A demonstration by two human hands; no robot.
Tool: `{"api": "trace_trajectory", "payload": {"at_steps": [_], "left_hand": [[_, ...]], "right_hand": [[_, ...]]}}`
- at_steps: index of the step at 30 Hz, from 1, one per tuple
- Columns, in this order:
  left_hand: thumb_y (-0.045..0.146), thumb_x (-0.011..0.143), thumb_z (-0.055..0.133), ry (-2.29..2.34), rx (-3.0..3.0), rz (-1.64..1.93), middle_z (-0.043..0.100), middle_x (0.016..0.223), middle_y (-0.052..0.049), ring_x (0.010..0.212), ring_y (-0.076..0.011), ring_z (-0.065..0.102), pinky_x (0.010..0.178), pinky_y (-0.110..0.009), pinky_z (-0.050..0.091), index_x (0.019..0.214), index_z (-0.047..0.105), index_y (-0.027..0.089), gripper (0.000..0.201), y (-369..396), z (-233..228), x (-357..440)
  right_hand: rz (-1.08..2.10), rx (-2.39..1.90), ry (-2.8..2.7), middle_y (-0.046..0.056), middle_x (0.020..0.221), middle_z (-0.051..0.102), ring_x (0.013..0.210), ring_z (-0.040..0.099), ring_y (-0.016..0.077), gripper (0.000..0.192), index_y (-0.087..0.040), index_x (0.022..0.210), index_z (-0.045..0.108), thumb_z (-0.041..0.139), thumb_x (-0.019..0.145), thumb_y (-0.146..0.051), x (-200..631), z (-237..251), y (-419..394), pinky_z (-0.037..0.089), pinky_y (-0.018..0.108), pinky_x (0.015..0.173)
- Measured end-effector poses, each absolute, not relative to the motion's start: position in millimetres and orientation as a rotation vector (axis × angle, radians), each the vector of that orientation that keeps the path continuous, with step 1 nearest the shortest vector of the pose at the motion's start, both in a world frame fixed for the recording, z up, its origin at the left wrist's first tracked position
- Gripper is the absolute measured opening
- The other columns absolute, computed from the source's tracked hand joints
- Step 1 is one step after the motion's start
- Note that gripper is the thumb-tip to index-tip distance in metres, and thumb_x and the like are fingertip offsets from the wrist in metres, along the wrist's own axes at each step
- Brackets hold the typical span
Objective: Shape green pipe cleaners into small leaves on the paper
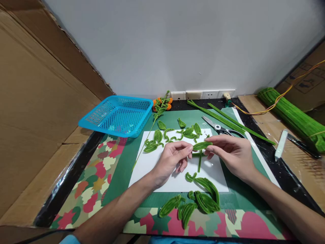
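My left hand [172, 160] and my right hand [232, 153] meet above a white sheet [152, 166] and pinch the two ends of a green pipe-cleaner leaf [201, 146]; its stem hangs down between them. Several finished green leaves [177, 134] lie at the far edge of the sheet. Larger folded green leaves [198, 200] are piled near my side of it.
A blue plastic basket [118, 115] stands at the back left. Scissors [219, 128] and long green stems [228, 122] lie at the back right, beside a green pipe-cleaner bundle [294, 117]. An orange flower sprig [160, 105] leans by the wall sockets. Cardboard walls off the left.
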State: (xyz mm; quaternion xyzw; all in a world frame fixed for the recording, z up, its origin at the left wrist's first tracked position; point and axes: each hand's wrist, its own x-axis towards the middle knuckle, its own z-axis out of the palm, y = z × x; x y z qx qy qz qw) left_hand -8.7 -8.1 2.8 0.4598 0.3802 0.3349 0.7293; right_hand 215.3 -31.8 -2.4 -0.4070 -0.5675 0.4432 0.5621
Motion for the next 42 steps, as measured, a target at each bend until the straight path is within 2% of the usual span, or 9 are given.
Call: {"api": "trace_trajectory", "payload": {"at_steps": [4,7,15,23,28,33,38,42], "left_hand": [[0.045,0.092,0.077,0.830,1.060,0.711,0.066,0.079,0.001,0.041,-0.0037,0.056,0.034,-0.015,0.033,0.094,0.071,0.015,0.030,-10,1,-8],[0.045,0.092,0.077,0.826,1.091,0.694,0.067,0.080,0.000,0.041,-0.0042,0.056,0.034,-0.015,0.033,0.099,0.071,0.015,0.032,-11,-2,-8],[0.045,0.090,0.081,0.796,1.132,0.708,0.067,0.076,-0.001,0.041,-0.0024,0.048,0.036,-0.014,0.031,0.103,0.068,0.015,0.036,-12,-8,-7],[0.043,0.098,0.072,0.730,1.188,0.696,0.064,0.074,0.000,0.042,-0.0035,0.049,0.037,-0.014,0.032,0.101,0.066,0.016,0.028,-16,-10,-3],[0.044,0.099,0.070,0.668,1.170,0.704,0.067,0.076,-0.001,0.042,-0.0044,0.049,0.036,-0.015,0.032,0.100,0.062,0.017,0.028,-16,-9,-1],[0.045,0.100,0.067,0.762,1.258,0.623,0.058,0.062,0.003,0.047,-0.0069,0.046,0.041,-0.016,0.035,0.104,0.066,0.016,0.029,-17,-1,0],[0.046,0.101,0.066,0.867,1.313,0.706,0.064,0.069,0.002,0.052,-0.0077,0.053,0.047,-0.016,0.042,0.110,0.061,0.019,0.029,-25,-3,3],[0.046,0.104,0.061,0.878,1.295,0.752,0.068,0.067,0.003,0.046,-0.0074,0.055,0.046,-0.016,0.045,0.108,0.056,0.020,0.027,-27,-6,6]], "right_hand": [[1.329,-0.894,-1.174,0.004,0.069,0.079,0.055,0.075,0.0178,0.013,-0.018,0.098,0.080,0.083,0.091,-0.029,207,-7,-29,0.066,0.026,0.055],[1.482,-0.873,-1.067,0.006,0.072,0.080,0.053,0.074,0.0170,0.019,-0.016,0.090,0.079,0.084,0.091,-0.034,203,-13,-27,0.065,0.026,0.053],[1.834,-0.766,-0.872,0.005,0.064,0.072,0.045,0.067,0.0119,0.039,-0.012,0.075,0.077,0.074,0.098,-0.043,202,-10,-28,0.059,0.020,0.045],[1.876,-0.712,-0.826,0.000,0.058,0.067,0.036,0.060,0.0099,0.040,-0.013,0.069,0.071,0.075,0.097,-0.042,200,-10,-29,0.052,0.018,0.035],[1.875,-0.748,-0.878,0.002,0.060,0.069,0.040,0.063,0.0116,0.042,-0.013,0.073,0.072,0.075,0.096,-0.048,198,-11,-29,0.056,0.021,0.040],[1.673,-0.858,-0.998,0.003,0.062,0.071,0.042,0.064,0.0130,0.043,-0.015,0.075,0.072,0.080,0.091,-0.054,202,-11,-25,0.056,0.023,0.043],[1.531,-0.929,-1.118,0.001,0.059,0.070,0.043,0.064,0.0129,0.040,-0.015,0.080,0.074,0.082,0.088,-0.053,200,-6,-27,0.054,0.022,0.043],[1.436,-0.968,-1.129,0.000,0.059,0.068,0.044,0.063,0.0127,0.036,-0.016,0.082,0.072,0.084,0.087,-0.049,195,-5,-28,0.055,0.023,0.045]]}}
